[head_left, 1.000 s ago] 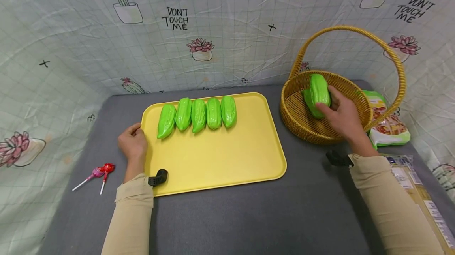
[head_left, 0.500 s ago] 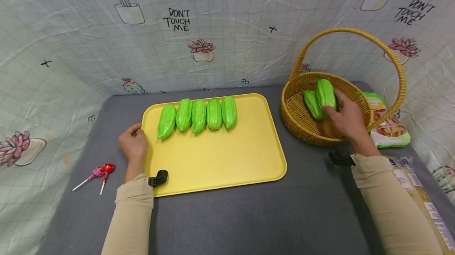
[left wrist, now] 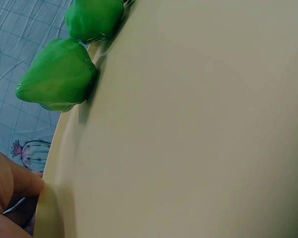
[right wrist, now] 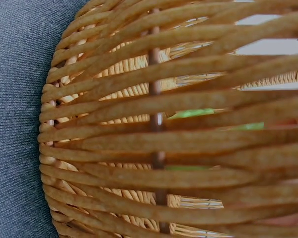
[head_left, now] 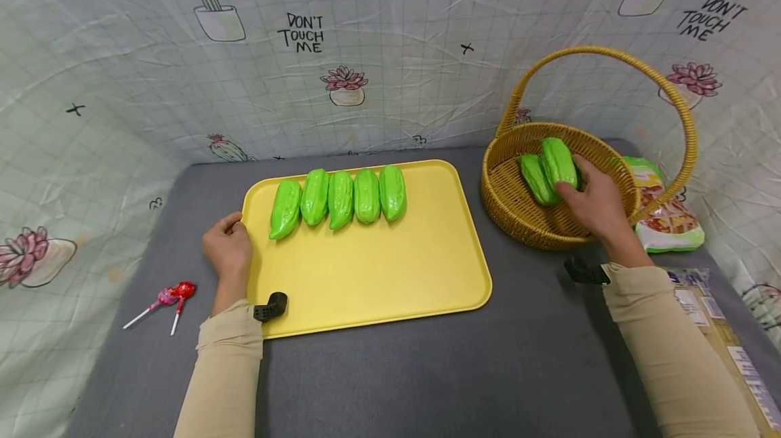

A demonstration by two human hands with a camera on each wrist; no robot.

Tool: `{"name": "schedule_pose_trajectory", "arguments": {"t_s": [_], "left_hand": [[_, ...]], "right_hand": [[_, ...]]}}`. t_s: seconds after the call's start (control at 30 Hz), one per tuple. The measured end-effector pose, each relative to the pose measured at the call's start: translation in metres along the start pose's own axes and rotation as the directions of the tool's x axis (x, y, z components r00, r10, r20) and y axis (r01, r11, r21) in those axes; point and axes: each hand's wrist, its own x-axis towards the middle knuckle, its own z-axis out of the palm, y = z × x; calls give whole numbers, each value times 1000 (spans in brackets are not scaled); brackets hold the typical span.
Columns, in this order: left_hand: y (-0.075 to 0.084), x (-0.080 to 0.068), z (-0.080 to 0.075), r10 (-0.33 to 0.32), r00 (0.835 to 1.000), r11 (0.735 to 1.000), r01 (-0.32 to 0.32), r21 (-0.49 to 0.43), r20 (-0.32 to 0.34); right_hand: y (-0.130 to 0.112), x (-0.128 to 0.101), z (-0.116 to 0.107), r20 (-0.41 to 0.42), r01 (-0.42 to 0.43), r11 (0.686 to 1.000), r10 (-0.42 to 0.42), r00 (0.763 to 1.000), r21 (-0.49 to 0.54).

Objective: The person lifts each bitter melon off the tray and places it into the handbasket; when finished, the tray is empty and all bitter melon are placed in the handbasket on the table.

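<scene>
A yellow tray [head_left: 366, 268] lies on the grey table. Along its far side, several glossy green ridged vegetables [head_left: 340, 199] lie in a row; their exact kind is unclear. My left hand [head_left: 228, 245] grips the tray's left rim with curled fingers, also seen at the rim in the left wrist view. Inside the wicker basket [head_left: 506, 211] at the right, my right hand [head_left: 594, 197] holds one green ridged vegetable [head_left: 558, 161] by its side. A second one [head_left: 537, 180] lies against it, to its left. Basket weave hides most of the right hand in the right wrist view.
The basket's tall handle [head_left: 689, 126] arches over the right arm. A food packet [head_left: 668, 224] lies right of the basket, with a plastic-wrapped carton [head_left: 714, 316] nearer. Two lollipops [head_left: 173, 295] lie left of the tray. A patterned cloth [head_left: 396, 51] hangs behind.
My right hand has moved slightly right and lower in the basket with the green vegetable, uncovering more of the one beside it. The left hand has stayed at the tray's rim.
</scene>
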Motion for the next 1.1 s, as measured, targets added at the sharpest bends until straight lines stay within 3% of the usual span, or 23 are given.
{"name": "schedule_pose_trajectory", "arguments": {"t_s": [0.23, 0.63, 1.1], "left_hand": [[-1, 0, 0, -5, 1000, 1000, 5, 11, 1], [-3, 1, 0, -2, 1000, 1000, 2, 12, 5], [-3, 1, -1, -6, 1000, 1000, 6, -7, 8]], "right_hand": [[1, 0, 0, -14, -22, 1000, 22, 1000, 15], [0, -2, 1, -173, -9, 999, 15, 985, 39], [-3, -6, 2, -178, -18, 997, 32, 983, 81]]}}
